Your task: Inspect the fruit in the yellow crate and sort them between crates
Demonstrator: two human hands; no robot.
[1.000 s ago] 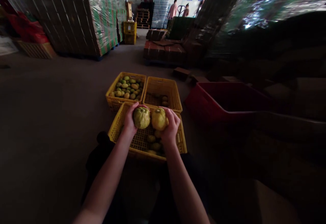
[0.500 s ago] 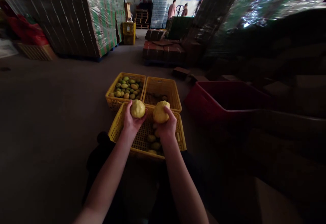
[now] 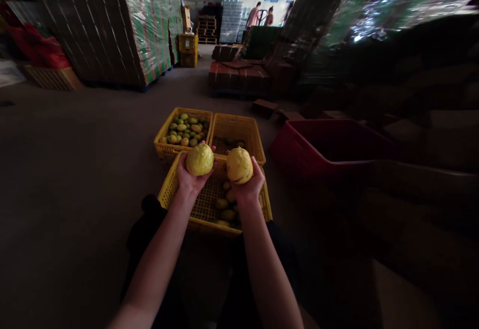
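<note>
My left hand (image 3: 189, 177) cups a lumpy yellow-green citrus-like fruit (image 3: 200, 159) from below, with the fruit's top exposed. In my right hand (image 3: 250, 186) rests a yellower fruit (image 3: 240, 165) of the same kind, with dark marks low on its skin. Both are held side by side above the near yellow crate (image 3: 172, 188). Several green-yellow fruits (image 3: 227, 214) lie in the right part of that crate, some hidden behind my right forearm. Farther off, the back-left yellow crate (image 3: 160, 137) is full of similar fruit, and the back-right crate (image 3: 258, 137) has a few at its bottom.
A large red bin (image 3: 299, 147) stands right of the crates. Cardboard boxes (image 3: 239, 75) are stacked ahead, with a loose flat box (image 3: 264, 105) on the floor. Wrapped pallet stacks (image 3: 145, 25) rise on both sides. Two people (image 3: 254, 15) are visible far back.
Both fruits have been turned in my hands and show other sides; dark marks now show on the right one. My hands have opened more beneath them. The crates stay put.
</note>
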